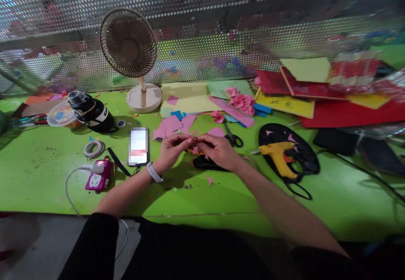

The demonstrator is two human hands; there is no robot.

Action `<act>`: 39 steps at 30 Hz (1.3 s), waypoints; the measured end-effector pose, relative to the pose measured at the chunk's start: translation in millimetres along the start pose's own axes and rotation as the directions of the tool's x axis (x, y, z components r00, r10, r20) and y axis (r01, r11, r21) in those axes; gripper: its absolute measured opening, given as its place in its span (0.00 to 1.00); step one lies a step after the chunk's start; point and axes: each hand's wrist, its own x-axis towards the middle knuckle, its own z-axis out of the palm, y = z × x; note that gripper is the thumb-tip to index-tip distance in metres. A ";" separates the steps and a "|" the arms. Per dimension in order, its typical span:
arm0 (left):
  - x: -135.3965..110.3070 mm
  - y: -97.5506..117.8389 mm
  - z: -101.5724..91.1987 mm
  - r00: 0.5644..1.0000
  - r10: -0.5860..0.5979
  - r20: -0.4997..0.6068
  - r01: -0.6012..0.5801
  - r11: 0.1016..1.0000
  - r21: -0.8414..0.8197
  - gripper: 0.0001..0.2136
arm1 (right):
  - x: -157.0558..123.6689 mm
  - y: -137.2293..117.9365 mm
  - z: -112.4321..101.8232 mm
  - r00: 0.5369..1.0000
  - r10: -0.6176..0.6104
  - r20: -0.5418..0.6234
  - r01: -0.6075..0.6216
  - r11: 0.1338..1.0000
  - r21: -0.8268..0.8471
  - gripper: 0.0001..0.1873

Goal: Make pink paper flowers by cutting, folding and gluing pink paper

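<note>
My left hand (pixel 174 150) and my right hand (pixel 218 148) meet above the table, thumbs and fingertips pinched together. Whatever lies between the fingertips is too small and too covered to make out; bits of pink and orange show just beneath. Under my right hand rests a black object (pixel 207 162), partly hidden, perhaps a stapler. Pink paper pieces (pixel 172 125) are spread beyond my left hand. Black scissors (pixel 233 137) lie just past my right hand, near folded pink paper flowers (pixel 242 102). A small pink scrap (pixel 209 180) is on the near side.
A fan (pixel 129 48) stands at the back, with a black bottle (pixel 93 111) leftward. Left of my hands are a phone (pixel 138 146), a tape roll (pixel 94 149) and a cabled purple device (pixel 99 176). Rightward, a yellow glue gun (pixel 278 157) rests on a black palette (pixel 308 155).
</note>
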 end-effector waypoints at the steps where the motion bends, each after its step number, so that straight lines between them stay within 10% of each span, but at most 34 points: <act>1: 0.1 0.2 0.1 1.000 0.008 0.009 -0.008 1.000 -0.002 0.13 | 0.1 -0.2 -0.3 1.000 0.001 0.013 -0.001 1.000 0.006 0.12; 39: 0.3 -6.4 -4.9 0.967 0.251 0.053 -0.255 0.961 0.107 0.04 | -1.4 17.5 2.7 0.996 0.077 0.054 -0.084 0.987 0.134 0.14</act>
